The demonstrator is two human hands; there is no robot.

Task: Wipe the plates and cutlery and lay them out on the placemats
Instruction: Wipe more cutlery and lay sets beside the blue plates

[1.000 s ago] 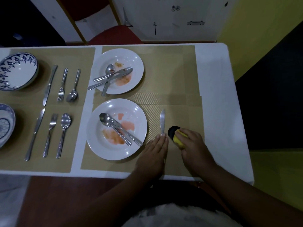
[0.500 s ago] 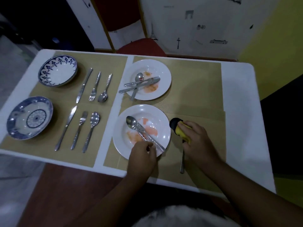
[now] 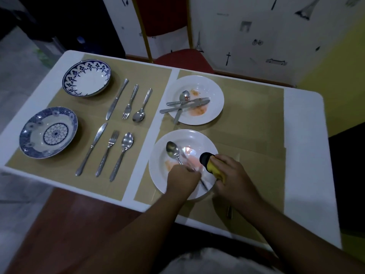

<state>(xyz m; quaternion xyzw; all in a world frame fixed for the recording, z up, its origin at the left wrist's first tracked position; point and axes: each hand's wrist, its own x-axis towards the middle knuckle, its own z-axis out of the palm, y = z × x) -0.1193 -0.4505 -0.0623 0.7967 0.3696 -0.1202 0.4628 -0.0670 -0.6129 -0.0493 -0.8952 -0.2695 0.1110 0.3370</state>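
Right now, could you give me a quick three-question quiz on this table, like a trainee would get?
1. True or false: the far white plate is clean.
2. What does the right hand hold: A a fork, B a yellow sponge, C a cup?
3. How many patterned blue bowls sit on the left placemats?

Key: 1 false, orange smears show; 2 B; 3 two.

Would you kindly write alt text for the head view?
A person's left hand lifts blurred cutlery from a stained white plate while the right hand holds a yellow sponge. Two patterned bowls sit left, beside two laid cutlery sets.
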